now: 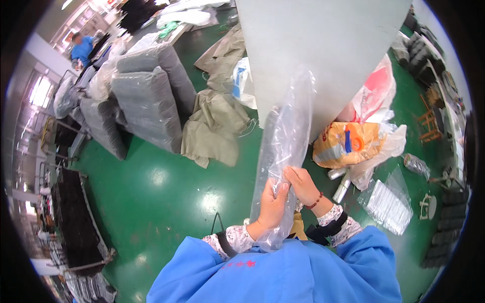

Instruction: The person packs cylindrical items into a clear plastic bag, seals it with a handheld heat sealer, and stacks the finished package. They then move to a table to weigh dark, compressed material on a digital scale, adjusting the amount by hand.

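A long clear plastic bag (289, 126) stretches from my chest out to the edge of a pale panel. Its far part lies against that panel, and through it a greyish strip shows along its left side. My left hand (272, 206) is closed around the near part of the bag, thumb up. Just right of it and slightly farther out, my right hand (302, 186) pinches the same plastic. The two hands nearly touch. What the fingertips press on is partly hidden by the crumpled film.
The pale panel (323, 45) stands ahead. To the left are large grey plastic-wrapped bundles (146, 101) and beige sacks (214, 126). At right lie an orange-and-white bag (348, 144), flat clear packets (388, 207) and a wooden stool (429, 125). A person in blue (82, 49) is at far left.
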A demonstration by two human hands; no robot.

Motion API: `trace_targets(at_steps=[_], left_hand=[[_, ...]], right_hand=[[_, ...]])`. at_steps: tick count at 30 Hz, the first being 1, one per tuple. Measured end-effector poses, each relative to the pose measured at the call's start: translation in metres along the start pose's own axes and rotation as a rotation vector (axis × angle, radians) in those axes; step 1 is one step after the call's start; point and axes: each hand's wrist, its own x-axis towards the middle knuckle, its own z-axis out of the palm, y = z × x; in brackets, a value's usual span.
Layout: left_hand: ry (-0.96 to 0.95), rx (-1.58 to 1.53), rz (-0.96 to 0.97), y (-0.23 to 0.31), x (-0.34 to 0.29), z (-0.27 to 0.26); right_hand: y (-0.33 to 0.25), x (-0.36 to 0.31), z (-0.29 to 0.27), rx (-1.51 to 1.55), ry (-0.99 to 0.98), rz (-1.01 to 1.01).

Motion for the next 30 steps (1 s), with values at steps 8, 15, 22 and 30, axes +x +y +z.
trace_targets(at_steps=[8,15,22,30], left_hand=[[-0.186,0.19,-0.116,-0.071,0.048,0.03],[0.053,0.827,-0.113,0.007,0.081,-0.025],[-0.255,1.678,0.431,0.08,0.219,-0.022],[-0.635,1.246,0.097,0.031,0.389,0.095]], right_hand=[[0.083,0.0,-0.104,0.022,-0.101,0.104],[0.0,-0.007,-0.204,0.039,-0.168,0.173],[-0.029,-0.058,-0.275,-0.534,0.132,0.456],[-0.044,0.089,-0.196,-0.903,0.065,-0.305]])
